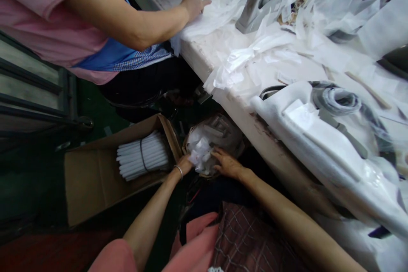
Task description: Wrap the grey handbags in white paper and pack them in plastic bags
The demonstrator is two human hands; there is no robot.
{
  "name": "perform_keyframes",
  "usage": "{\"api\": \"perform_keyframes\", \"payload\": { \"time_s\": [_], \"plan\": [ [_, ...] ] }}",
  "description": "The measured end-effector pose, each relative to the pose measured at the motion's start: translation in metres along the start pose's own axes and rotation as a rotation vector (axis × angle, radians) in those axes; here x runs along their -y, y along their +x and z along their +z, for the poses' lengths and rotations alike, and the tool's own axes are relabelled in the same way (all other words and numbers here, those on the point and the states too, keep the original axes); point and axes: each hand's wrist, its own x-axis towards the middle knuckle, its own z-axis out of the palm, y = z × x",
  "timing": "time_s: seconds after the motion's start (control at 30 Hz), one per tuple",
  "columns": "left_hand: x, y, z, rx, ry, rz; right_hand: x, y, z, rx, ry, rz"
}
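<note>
Low beside the table, a round basket (239, 134) holds clear plastic bags with small grey pieces among them. A bunch of crumpled white and clear plastic (201, 153) lies on top at its near side. My left hand (185, 165), with a bracelet at the wrist, reaches the left edge of this plastic; its fingertips are blurred and partly hidden. From the right, my right hand (228, 165) touches the same plastic, its fingers apart. Whether the left fingers grip the plastic does not show.
A cardboard box (86, 178) with a strapped bundle of white tubes (143, 156) stands left. On the right, the white table (219, 57) carries foam-wrapped parts (318, 136), wrapping sheets and a coil (341, 100). A co-worker's hand (194, 6) rests on the table's far part.
</note>
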Motion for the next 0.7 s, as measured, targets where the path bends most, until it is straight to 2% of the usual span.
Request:
{"api": "perform_keyframes", "payload": {
  "time_s": [0.1, 0.2, 0.27, 0.37, 0.47, 0.5, 0.57, 0.63, 0.7],
  "plan": [
    [0.010, -0.025, 0.018, 0.199, 0.326, 0.096, 0.002, 0.001, 0.013, 0.080, -0.065, -0.010],
    [0.017, -0.041, 0.035, 0.353, 0.568, 0.155, 0.006, 0.003, 0.014, 0.047, -0.112, -0.006],
    [0.017, -0.045, 0.040, 0.427, 0.687, 0.173, 0.010, 0.005, 0.012, 0.053, -0.180, -0.039],
    [0.007, -0.043, 0.033, 0.518, 0.802, 0.205, 0.014, 0.008, 0.018, 0.274, -0.333, -0.075],
    [-0.017, -0.031, 0.011, 0.565, 0.858, 0.225, 0.014, 0.012, 0.030, 0.478, -0.377, 0.005],
    [-0.028, -0.024, 0.003, 0.550, 0.870, 0.223, 0.013, 0.013, 0.034, 0.507, -0.373, 0.038],
    [-0.050, -0.003, -0.011, 0.439, 0.886, 0.218, 0.011, 0.014, 0.037, 0.540, -0.369, 0.090],
    [-0.069, 0.024, -0.018, 0.251, 0.897, 0.215, 0.011, 0.013, 0.036, 0.532, -0.361, 0.119],
    [-0.082, 0.051, -0.015, 0.085, 0.901, 0.201, 0.013, 0.010, 0.031, 0.492, -0.349, 0.130]
  ]
}}
